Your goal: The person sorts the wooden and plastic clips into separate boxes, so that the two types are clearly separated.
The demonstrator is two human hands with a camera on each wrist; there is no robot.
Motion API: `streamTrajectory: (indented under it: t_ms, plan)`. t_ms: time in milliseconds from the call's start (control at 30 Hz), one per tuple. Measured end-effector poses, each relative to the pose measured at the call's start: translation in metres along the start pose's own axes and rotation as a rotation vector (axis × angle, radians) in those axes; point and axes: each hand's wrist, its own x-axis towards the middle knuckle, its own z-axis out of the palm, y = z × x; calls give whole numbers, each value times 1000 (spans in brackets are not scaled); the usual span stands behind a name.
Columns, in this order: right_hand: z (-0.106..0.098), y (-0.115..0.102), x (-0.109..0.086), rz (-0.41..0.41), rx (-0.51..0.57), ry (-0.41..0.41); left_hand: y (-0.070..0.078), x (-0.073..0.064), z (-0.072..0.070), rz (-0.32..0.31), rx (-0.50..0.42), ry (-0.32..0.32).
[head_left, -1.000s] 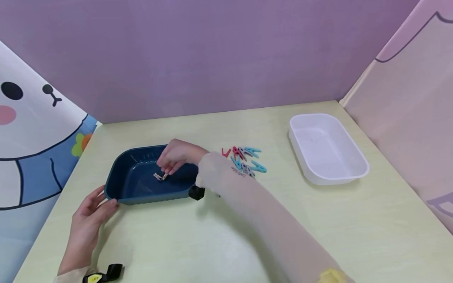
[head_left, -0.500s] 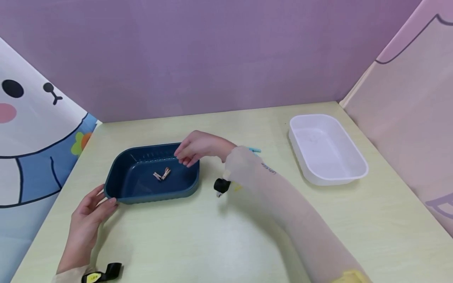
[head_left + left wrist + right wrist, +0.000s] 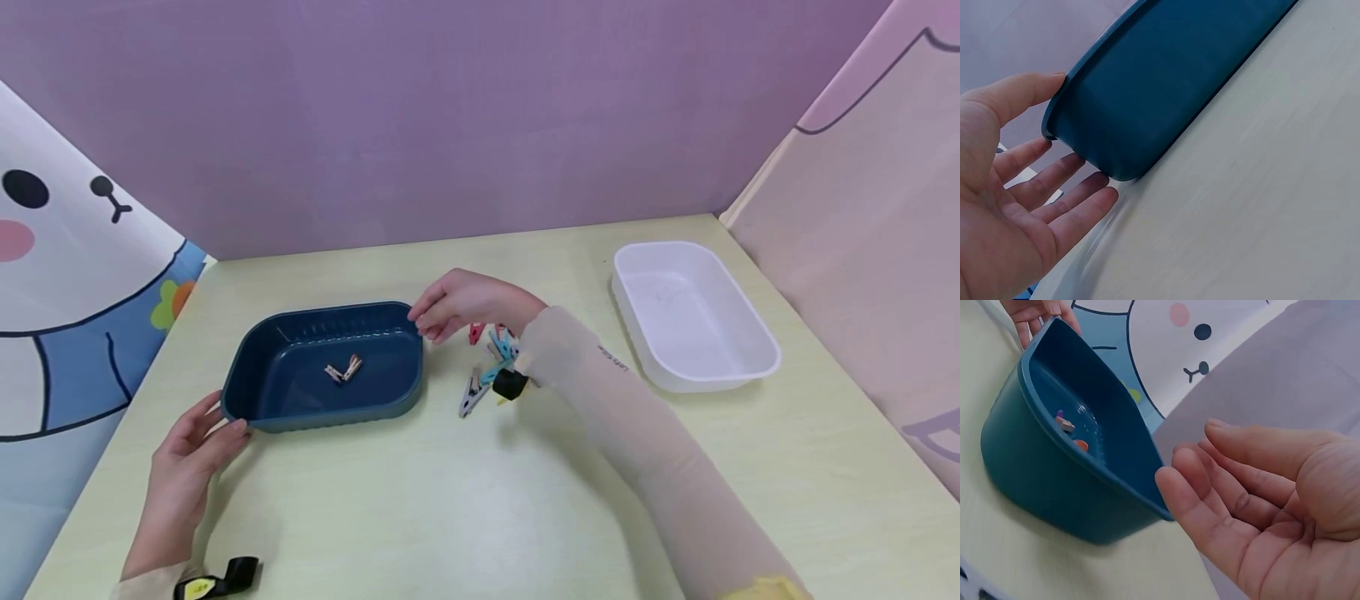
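A dark blue plastic basin (image 3: 322, 417) stands at the left of the table. Two small wooden-looking clothespins (image 3: 352, 367) lie on its floor in a V shape. My left hand (image 3: 187, 471) touches the basin's near left corner, thumb at the rim and fingers extended along the side, as the left wrist view shows. Over the basin's right end hovers my right hand (image 3: 468, 304), loosely bent and with nothing in its fingers (image 3: 1179, 490). Coloured clothespins (image 3: 498, 346) in red, blue and grey lie in a pile right of the basin, partly hidden by my right wrist.
A white plastic basin (image 3: 693, 321) stands at the right of the table. A purple backdrop (image 3: 465, 125) rises behind the table's far edge, with printed cloth panels at both sides. Nearest the front of the pile lies a grey clothespin (image 3: 472, 394).
My right hand has let go of a clothespin in the blue basin and moved right to the basin's right end. The left hand has stayed at its corner.
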Motion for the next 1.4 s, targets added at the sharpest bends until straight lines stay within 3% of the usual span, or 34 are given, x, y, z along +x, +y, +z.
streamTrajectory:
  t_ms: [300, 633, 1133, 1400]
  plan:
    - [-18, 18, -10, 19, -71, 9, 1, -1, 0, -1, -8, 2]
    - [-32, 48, -13, 29, -120, -45, 1, -3, 0, -17, -20, -1]
    - [-30, 74, -8, -100, -270, -166, 2, -4, 1, 4, -36, -28]
    - [-28, 77, -6, -101, -358, -193, 3, -3, 2, -4, -22, -20]
